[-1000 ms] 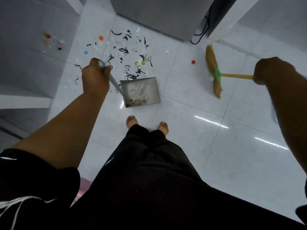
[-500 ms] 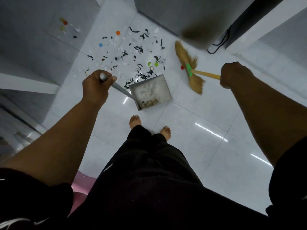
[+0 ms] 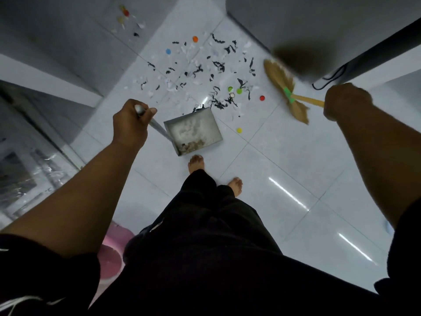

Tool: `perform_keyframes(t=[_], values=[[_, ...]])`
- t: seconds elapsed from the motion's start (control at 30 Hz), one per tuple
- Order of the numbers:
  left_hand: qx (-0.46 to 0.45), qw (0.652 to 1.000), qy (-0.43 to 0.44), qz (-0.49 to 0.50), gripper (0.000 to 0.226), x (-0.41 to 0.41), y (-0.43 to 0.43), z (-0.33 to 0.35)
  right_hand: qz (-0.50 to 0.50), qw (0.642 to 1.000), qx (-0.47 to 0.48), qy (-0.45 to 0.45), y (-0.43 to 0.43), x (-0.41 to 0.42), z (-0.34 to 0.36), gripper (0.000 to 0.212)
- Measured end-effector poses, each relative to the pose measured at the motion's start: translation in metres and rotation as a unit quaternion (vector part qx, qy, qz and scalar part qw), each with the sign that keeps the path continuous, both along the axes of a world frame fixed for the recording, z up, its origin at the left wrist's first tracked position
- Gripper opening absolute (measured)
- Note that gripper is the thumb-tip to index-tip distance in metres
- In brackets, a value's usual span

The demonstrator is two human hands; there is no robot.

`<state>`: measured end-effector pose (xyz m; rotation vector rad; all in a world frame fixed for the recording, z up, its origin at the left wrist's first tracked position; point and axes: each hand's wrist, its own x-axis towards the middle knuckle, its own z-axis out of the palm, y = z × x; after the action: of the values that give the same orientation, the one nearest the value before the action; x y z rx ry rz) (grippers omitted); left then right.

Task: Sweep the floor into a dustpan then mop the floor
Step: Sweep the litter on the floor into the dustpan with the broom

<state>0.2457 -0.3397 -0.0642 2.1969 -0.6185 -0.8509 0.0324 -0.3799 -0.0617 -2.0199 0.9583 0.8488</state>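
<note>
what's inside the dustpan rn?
The dustpan holds a small heap of brownish debris against its rear wall, plus a pale dusty film. Nothing covers the pan; whatever lies beneath it is hidden.

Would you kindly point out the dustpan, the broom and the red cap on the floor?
dustpan (image 3: pixel 197 124), head view, bare inner floor of the pan
broom (image 3: pixel 288 94), head view, green binding round the bristles
red cap (image 3: pixel 262 98), head view, middle of its top

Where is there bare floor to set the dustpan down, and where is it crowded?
Bare tiles stretch right of the feet, short of the broom and yellow cap. Crowded: paper scraps and caps between the dustpan and the grey cabinet.
</note>
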Motion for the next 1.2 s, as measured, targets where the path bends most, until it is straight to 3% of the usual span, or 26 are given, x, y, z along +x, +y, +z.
perform_keyframes(t=[0.03,0.07,0.13,0.2,0.23,0.27,0.3,0.33,0.37,0.4,0.43,0.47,0.5,0.57,0.6,0.67,0.73,0.77,0.8,0.83,0.87,0.9,0.97,1.2], values=[[0.009,1.0,-0.008,0.004,0.015,0.007,0.005,-0.002,0.045,0.997,0.06,-0.029,-0.013,-0.005,-0.01,0.044],[0.017,1.0,-0.012,0.009,0.015,0.014,0.011,-0.005,0.147,0.987,-0.047,-0.051,-0.011,-0.003,-0.025,0.044],[0.036,0.999,-0.03,0.017,0.016,0.027,0.022,-0.011,0.262,0.962,-0.002,-0.075,0.014,0.0,-0.047,0.044],[0.056,0.997,-0.055,0.026,0.016,0.038,0.033,-0.016,0.163,0.98,0.116,0.021,-0.002,-0.008,0.033,0.044],[0.062,0.996,-0.061,0.03,0.016,0.044,0.038,-0.019,0.129,0.982,0.125,0.064,-0.003,-0.009,0.074,0.049],[0.07,0.995,-0.063,0.032,0.016,0.049,0.043,-0.022,0.141,0.98,0.121,0.073,-0.028,-0.007,0.137,0.063],[0.079,0.994,-0.062,0.033,0.017,0.054,0.046,-0.025,0.113,0.962,0.096,0.229,-0.054,0.011,0.181,0.093],[0.09,0.994,-0.059,0.032,0.019,0.059,0.049,-0.027,0.06,0.948,0.134,0.284,-0.072,0.009,0.192,0.048],[0.098,0.993,-0.056,0.032,0.021,0.063,0.05,-0.03,0.025,0.948,0.115,0.297,-0.061,0.019,0.174,0.073],[0.103,0.993,-0.054,0.034,0.022,0.067,0.051,-0.032,0.077,0.952,0.143,0.261,-0.04,0.025,0.118,0.047],[0.104,0.992,-0.054,0.037,0.023,0.07,0.051,-0.034,0.169,0.949,-0.003,0.267,-0.019,0.018,0.054,0.044],[0.103,0.992,-0.055,0.041,0.023,0.072,0.051,-0.036,0.19,0.955,-0.009,0.227,-0.01,0.04,0.01,0.045],[0.099,0.992,-0.058,0.044,0.022,0.074,0.05,-0.038,0.104,0.982,-0.088,0.13,-0.007,0.054,-0.033,0.045],[0.09,0.993,-0.069,0.045,0.02,0.076,0.048,-0.043,0.15,0.978,-0.107,0.096,-0.007,0.067,-0.073,0.044],[0.086,0.993,-0.071,0.047,0.017,0.077,0.046,-0.045,0.13,0.987,-0.042,0.089,-0.02,0.056,-0.072,0.044],[0.073,0.994,-0.047,0.065,0.01,0.077,0.041,-0.05,0.1,0.995,-0.008,0.006,0.018,0.054,-0.101,0.044],[0.065,0.994,-0.035,0.08,0.009,0.076,0.035,-0.054,0.117,0.992,-0.044,0.004,-0.03,-0.008,-0.079,0.045],[0.059,0.994,-0.037,0.085,0.011,0.076,0.031,-0.055,0.102,0.987,-0.1,0.071,-0.076,-0.047,-0.044,0.045],[0.045,0.994,-0.03,0.096,0.015,0.076,0.027,-0.056,-0.012,0.984,-0.06,0.165,-0.118,-0.064,-0.014,0.039],[0.032,0.994,-0.018,0.106,0.02,0.075,0.023,-0.057,-0.171,0.956,-0.046,0.236,-0.148,-0.083,0.001,0.03],[0.029,0.994,-0.019,0.106,0.02,0.074,0.02,-0.058,-0.228,0.928,-0.091,0.279,-0.172,-0.107,0.016,0.02],[0.037,0.994,-0.03,0.1,0.017,0.073,0.016,-0.058,-0.207,0.924,-0.109,0.303,-0.178,-0.125,0.026,0.014],[0.041,0.995,-0.044,0.083,0.013,0.072,0.008,-0.06,-0.181,0.937,-0.132,0.268,-0.163,-0.11,0.007,0.009],[0.031,0.996,-0.084,0.007,0.014,0.066,-0.016,-0.07,-0.013,0.964,-0.127,0.235,-0.132,-0.102,0.015,0.022]])
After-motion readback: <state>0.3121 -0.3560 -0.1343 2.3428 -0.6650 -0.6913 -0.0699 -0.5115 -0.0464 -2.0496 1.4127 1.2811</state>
